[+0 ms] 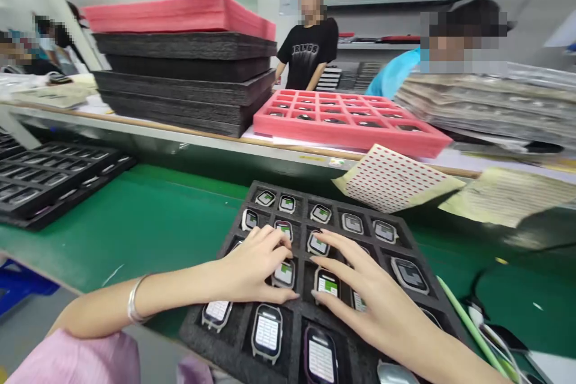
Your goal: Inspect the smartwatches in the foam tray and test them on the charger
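Note:
A black foam tray (294, 327) lies in front of me, its compartments holding several smartwatch bodies without straps, many with lit screens. My left hand (254, 261) is over the tray's left half, thumb apart from the bent fingers. Close to its thumb and fingers sits one smartwatch (284, 274); whether they touch it I cannot tell. My right hand (366, 282) reaches in from the right with fingers spread around another smartwatch (327, 283) showing green and white. Neither hand lifts anything. Near me, a watch with white keys on screen (267, 332) lies uncovered. My right hand hides some compartments.
Beyond the green table (171, 210), a shelf carries stacked black foam trays (180, 84) under a pink one, plus a pink foam tray (351, 135) of watches. Red-dotted paper (382, 179) hangs off its edge. More black trays (54, 177) lie left; cables (490, 330) lie right. Two people are opposite.

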Action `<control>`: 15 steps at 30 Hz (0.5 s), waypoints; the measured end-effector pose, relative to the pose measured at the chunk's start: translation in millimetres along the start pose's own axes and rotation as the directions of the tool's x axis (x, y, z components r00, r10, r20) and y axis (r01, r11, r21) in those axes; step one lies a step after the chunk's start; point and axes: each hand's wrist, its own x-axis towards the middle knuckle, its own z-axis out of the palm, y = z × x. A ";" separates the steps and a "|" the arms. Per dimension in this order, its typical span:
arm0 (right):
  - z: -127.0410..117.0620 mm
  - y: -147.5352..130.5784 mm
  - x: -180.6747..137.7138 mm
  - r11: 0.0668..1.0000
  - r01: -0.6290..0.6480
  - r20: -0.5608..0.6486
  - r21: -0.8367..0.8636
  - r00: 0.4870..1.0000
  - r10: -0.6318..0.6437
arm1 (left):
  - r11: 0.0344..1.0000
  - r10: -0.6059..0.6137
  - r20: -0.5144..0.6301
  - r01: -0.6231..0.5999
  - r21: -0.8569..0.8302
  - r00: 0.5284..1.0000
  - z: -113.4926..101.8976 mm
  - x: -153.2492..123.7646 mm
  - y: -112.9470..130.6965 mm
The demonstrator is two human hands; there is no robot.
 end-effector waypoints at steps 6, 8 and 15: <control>8.1 -21.1 48.2 0.984 0.177 -0.039 0.028 0.984 -0.176 | 0.991 -0.054 -0.041 0.059 0.124 0.998 -42.2 -36.7 1.2; 15.6 -29.4 69.5 0.974 0.224 -0.012 0.046 0.975 -0.223 | 0.978 -0.106 0.014 0.101 0.182 0.994 -60.3 -57.5 3.7; 49.3 -39.7 133.4 0.924 0.349 0.040 -0.158 0.937 -0.347 | 0.891 0.078 0.176 -0.147 0.429 0.981 -65.1 -92.0 1.3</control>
